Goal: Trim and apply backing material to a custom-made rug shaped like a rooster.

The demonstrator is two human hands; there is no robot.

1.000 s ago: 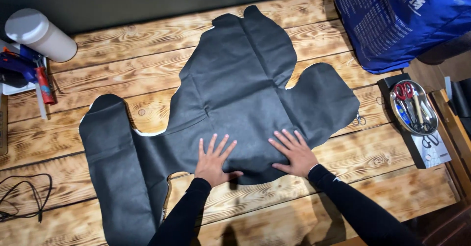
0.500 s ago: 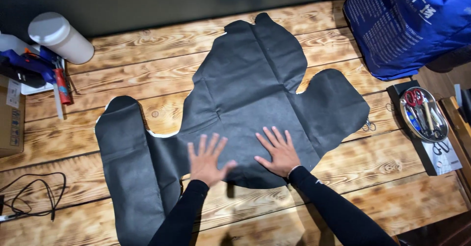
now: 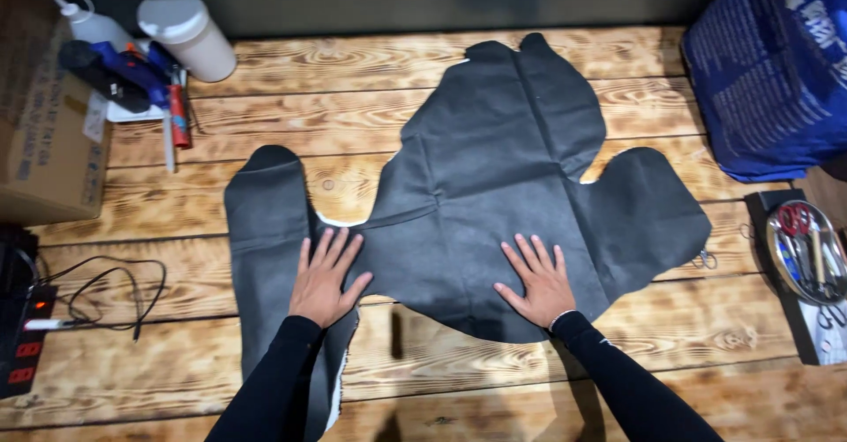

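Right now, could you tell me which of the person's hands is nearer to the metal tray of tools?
The right hand, flat on the dark fabric, is nearer the metal tray at the table's right edge. The left hand lies farther away.

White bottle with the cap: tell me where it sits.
In the head view, the white bottle lies at the table's far left, beside the blue tools and the cardboard box.

Left hand [image 3: 322, 276] and right hand [image 3: 540, 280] lie palm-down, fingers [image 3: 528, 253] spread flat, black-sleeved forearms extended forward.
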